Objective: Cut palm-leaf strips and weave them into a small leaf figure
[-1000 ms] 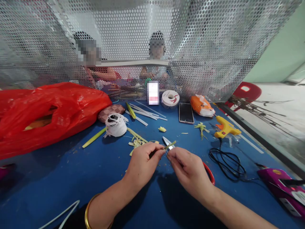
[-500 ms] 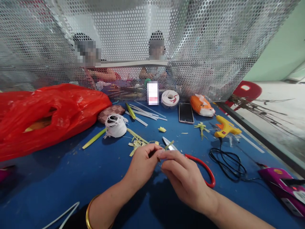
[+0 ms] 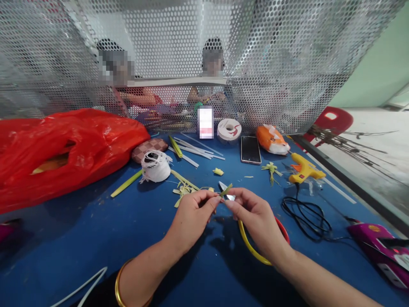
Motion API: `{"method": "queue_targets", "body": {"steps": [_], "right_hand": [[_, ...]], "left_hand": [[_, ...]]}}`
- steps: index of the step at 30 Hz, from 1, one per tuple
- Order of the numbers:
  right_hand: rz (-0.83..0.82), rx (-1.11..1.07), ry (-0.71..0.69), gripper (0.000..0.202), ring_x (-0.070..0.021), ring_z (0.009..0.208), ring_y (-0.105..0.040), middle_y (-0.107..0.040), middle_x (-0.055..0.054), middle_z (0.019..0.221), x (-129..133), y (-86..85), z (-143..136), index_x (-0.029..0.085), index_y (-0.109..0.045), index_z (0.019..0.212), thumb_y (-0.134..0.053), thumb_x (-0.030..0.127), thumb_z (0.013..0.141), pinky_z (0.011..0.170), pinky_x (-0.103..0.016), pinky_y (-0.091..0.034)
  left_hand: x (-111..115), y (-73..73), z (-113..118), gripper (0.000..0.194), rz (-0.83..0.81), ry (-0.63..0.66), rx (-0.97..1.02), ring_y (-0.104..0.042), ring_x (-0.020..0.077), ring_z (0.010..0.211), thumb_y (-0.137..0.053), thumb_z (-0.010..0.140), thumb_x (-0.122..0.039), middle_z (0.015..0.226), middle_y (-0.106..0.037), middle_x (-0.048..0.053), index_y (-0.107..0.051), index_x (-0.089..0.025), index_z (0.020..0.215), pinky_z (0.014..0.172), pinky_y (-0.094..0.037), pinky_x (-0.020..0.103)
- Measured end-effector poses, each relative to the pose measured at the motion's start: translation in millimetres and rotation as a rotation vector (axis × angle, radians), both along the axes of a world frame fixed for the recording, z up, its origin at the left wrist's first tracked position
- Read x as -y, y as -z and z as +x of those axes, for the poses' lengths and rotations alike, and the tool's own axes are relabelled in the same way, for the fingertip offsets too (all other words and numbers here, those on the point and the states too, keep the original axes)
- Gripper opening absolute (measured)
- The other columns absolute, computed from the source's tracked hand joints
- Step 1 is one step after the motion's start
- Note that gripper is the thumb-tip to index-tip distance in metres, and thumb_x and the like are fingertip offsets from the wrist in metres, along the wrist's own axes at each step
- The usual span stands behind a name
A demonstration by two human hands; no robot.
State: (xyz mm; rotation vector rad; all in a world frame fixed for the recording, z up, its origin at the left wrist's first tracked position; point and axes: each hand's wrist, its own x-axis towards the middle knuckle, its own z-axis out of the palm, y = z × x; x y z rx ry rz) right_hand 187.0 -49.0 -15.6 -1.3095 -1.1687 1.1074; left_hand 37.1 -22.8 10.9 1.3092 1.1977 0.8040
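Over the middle of the blue table, my left hand [image 3: 191, 215] pinches a small green leaf strip [image 3: 226, 190] between thumb and forefinger, its tip pointing up. My right hand [image 3: 257, 219] is closed right beside it, thumb and forefinger together at the strip's base. Whatever they pinch is too small to make out. Under the right hand lie scissors [image 3: 221, 186] with one red and one yellow handle, partly covered. Just beyond my left hand is a heap of pale leaf scraps [image 3: 182, 190]. A folded yellow-green leaf piece [image 3: 218, 172] sits farther back.
At left bulges a red plastic bag [image 3: 105, 128], beside a white string roll [image 3: 158, 170]. A phone [image 3: 251, 150], ribbon spool [image 3: 229, 130] and tissue pack [image 3: 272, 140] line the back. A yellow glue gun [image 3: 305, 169] and purple power strip [image 3: 377, 243] are at right. People sit behind perforated metal [image 3: 166, 42].
My right hand has shifted slightly up and right, its fingers now extended toward the strip, exposing the yellow scissor handle. The left hand still pinches at nearly the same place.
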Motion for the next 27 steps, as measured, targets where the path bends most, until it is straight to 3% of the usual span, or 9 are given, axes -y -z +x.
{"method": "queue_targets", "body": {"steps": [4, 7, 10, 13, 17, 21, 27], "right_hand": [[-0.03, -0.004, -0.097, 0.022, -0.0118, 0.057, -0.041, -0.048, 0.003, 0.059, -2.6, 0.5, 1.2, 0.018, -0.067, 0.075, -0.069, 0.039, 0.077, 0.053, -0.025, -0.033], [0.132, 0.109, -0.066, 0.021, -0.0126, 0.061, -0.044, -0.052, 0.001, 0.065, 0.5, 0.9, 3.9, 0.018, -0.063, 0.067, -0.064, 0.032, 0.083, 0.058, -0.027, -0.037], [0.363, 0.25, -0.034, 0.016, -0.0152, 0.073, -0.052, -0.056, -0.001, 0.076, 4.6, -0.1, 5.9, 0.02, -0.062, 0.072, -0.059, 0.023, 0.088, 0.068, -0.029, -0.041], [0.452, 0.292, -0.075, 0.015, -0.0168, 0.082, -0.056, -0.058, -0.003, 0.084, 6.9, -0.4, 5.0, 0.021, -0.061, 0.077, -0.056, 0.019, 0.09, 0.077, -0.031, -0.043], [0.352, 0.078, -0.092, 0.018, -0.0167, 0.086, -0.058, -0.062, -0.003, 0.088, 5.2, 1.2, 1.6, 0.02, -0.059, 0.073, -0.057, 0.022, 0.091, 0.075, -0.029, -0.044], [0.181, -0.134, -0.042, 0.02, -0.0132, 0.072, -0.056, -0.062, -0.002, 0.081, 1.3, -0.2, -0.2, 0.019, -0.06, 0.067, -0.063, 0.026, 0.085, 0.064, -0.025, -0.044], [0.051, -0.238, 0.011, 0.021, -0.0111, 0.061, -0.054, -0.062, -0.001, 0.075, -2.6, -2.6, -1.4, 0.017, -0.06, 0.064, -0.069, 0.031, 0.077, 0.057, -0.024, -0.041]], "left_hand": [[-0.4, 0.3, 0.4, 0.021, -0.005, -0.002, 0.026, -0.036, 0.0071, 0.047, -0.061, 0.082, -0.034, 0.054, -0.047, -0.006, -0.069, -0.015, 0.083, 0.044, -0.028, 0.02], [-1.4, 0.9, 0.6, 0.02, -0.001, -0.016, 0.038, -0.038, 0.0069, 0.048, -0.061, 0.082, -0.033, 0.056, -0.049, -0.005, -0.069, -0.014, 0.084, 0.045, -0.029, 0.02], [-2.0, 2.3, 0.8, 0.02, -0.009, -0.017, 0.059, -0.039, 0.0067, 0.047, -0.062, 0.082, -0.033, 0.055, -0.049, -0.006, -0.067, -0.015, 0.087, 0.044, -0.03, 0.019], [-2.1, 4.3, 0.7, 0.019, -0.03, -0.026, 0.088, -0.042, 0.0068, 0.047, -0.064, 0.081, -0.033, 0.058, -0.052, -0.006, -0.064, -0.016, 0.089, 0.044, -0.031, 0.019], [-2.5, 6.0, 0.4, 0.018, -0.076, -0.015, 0.127, -0.041, 0.006, 0.047, -0.064, 0.081, -0.034, 0.058, -0.052, -0.006, -0.061, -0.016, 0.083, 0.044, -0.03, 0.018], [-3.5, 7.1, 0.0, 0.022, -0.181, 0.009, 0.234, -0.039, 0.0048, 0.048, -0.065, 0.081, -0.037, 0.06, -0.051, -0.006, -0.06, -0.016, 0.082, 0.043, -0.027, 0.017], [-6.3, 7.1, -1.7, 0.019, -0.323, 0.015, 0.401, -0.038, 0.0036, 0.049, -0.062, 0.084, -0.033, 0.065, -0.051, -0.004, -0.062, -0.014, 0.085, 0.046, -0.027, 0.017]]}}
